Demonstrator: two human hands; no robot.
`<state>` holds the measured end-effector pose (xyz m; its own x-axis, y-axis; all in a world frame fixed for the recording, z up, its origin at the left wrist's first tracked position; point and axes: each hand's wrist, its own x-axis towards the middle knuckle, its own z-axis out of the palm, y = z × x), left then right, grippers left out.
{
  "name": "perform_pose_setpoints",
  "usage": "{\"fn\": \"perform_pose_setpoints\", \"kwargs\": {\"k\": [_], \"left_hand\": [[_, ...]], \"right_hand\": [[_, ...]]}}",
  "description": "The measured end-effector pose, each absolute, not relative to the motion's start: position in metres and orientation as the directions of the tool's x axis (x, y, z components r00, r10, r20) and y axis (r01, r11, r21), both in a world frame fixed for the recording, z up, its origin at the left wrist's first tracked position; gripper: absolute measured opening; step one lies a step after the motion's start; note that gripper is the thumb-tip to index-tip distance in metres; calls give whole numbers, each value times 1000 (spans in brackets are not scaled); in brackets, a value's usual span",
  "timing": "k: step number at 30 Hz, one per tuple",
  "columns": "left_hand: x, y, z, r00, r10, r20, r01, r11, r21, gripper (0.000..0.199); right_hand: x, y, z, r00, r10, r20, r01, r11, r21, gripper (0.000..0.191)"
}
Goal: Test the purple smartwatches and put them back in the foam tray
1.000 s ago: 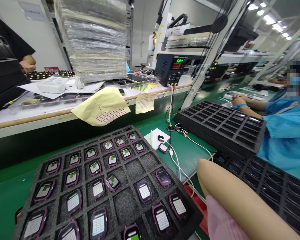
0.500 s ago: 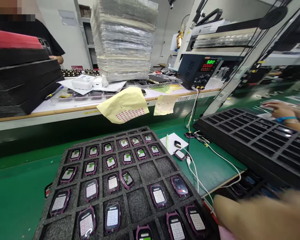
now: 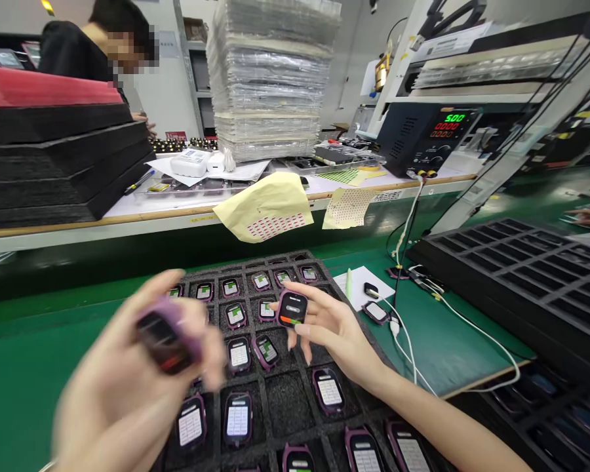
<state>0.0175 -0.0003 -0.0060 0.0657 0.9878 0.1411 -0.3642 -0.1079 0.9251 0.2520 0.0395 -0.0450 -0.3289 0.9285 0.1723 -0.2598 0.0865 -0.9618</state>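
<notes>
My left hand (image 3: 113, 387), smeared by motion, grips a purple-framed smartwatch (image 3: 163, 341) with a dark screen showing a little red. Between the thumb and fingers of my right hand (image 3: 344, 337) is another purple smartwatch (image 3: 293, 308), its face turned to me with a band of orange and green low on the screen. Both hands are above a black foam tray (image 3: 286, 403) divided into square pockets. Several purple watches with lit keypad or green-patterned screens lie in it; one watch (image 3: 266, 352) sits tilted across a divider. My hands hide part of the tray.
White cables (image 3: 408, 347) run over the green table on the right, beside a connected watch (image 3: 375, 312) and paper with a green pen (image 3: 349, 285). Stacked black trays (image 3: 535, 288) stand further right. Behind are a shelf with a power supply (image 3: 425, 141) and a person (image 3: 73, 52).
Both hands have come in over the tray, each with a watch; before, only a blurred hand showed at the lower right. The view has swung left, and the person behind now leans forward.
</notes>
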Motion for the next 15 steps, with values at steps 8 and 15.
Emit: {"fn": "perform_pose_setpoints", "kwargs": {"k": [8,15], "left_hand": [[59,36,-42,417,908,-39,-338,195,921,59],[56,32,-57,500,865,-31,-351,235,907,58]], "right_hand": [[253,33,-50,-265,953,150,-162,109,-981,46],[252,33,-50,-168,973,159,-62,150,-987,32]]}}
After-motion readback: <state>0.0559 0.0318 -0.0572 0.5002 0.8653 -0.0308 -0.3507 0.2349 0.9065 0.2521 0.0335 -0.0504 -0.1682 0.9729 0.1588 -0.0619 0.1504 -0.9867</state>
